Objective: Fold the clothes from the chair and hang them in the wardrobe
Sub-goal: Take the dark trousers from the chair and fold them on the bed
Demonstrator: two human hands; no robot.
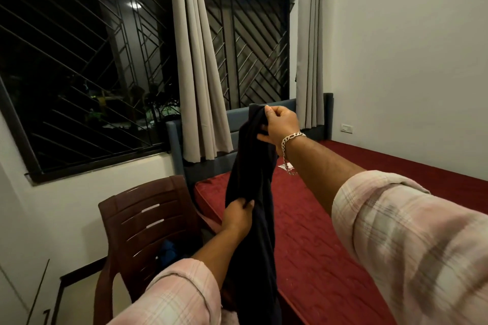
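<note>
A dark garment [250, 192] hangs lengthwise in the air in the middle of the scene, over the near left edge of the bed [343, 219], its lower part dropping out of view at the bottom. The right hand [280, 124] holds it up high, fingers curled and pinching the top edge of the cloth; a silver chain bracelet [291, 140] circles that wrist. The left hand [237, 215] is lower and nearer, its fingers closed on a fold of the same garment about halfway down. Both forearms come out of rolled pink checked sleeves [412, 245].

To the left of the garment stands a brown plastic chair [148, 219] with a slatted back, just beside the bed's side. On its seat lies a bundle of blue cloth [167, 252], partly hidden behind the left arm. The bed carries a dark red quilted cover, and a small white tag-like thing [286, 166] lies on it near the far end, too small to make out. A grey-blue headboard [211, 161] rises at the far end of the bed. Behind it are a wide window with a diagonal metal grille [79, 60], dark outside, and pale grey curtains [195, 60] drawn into bunches. On the far right white wall sits a switch plate [346, 128].
</note>
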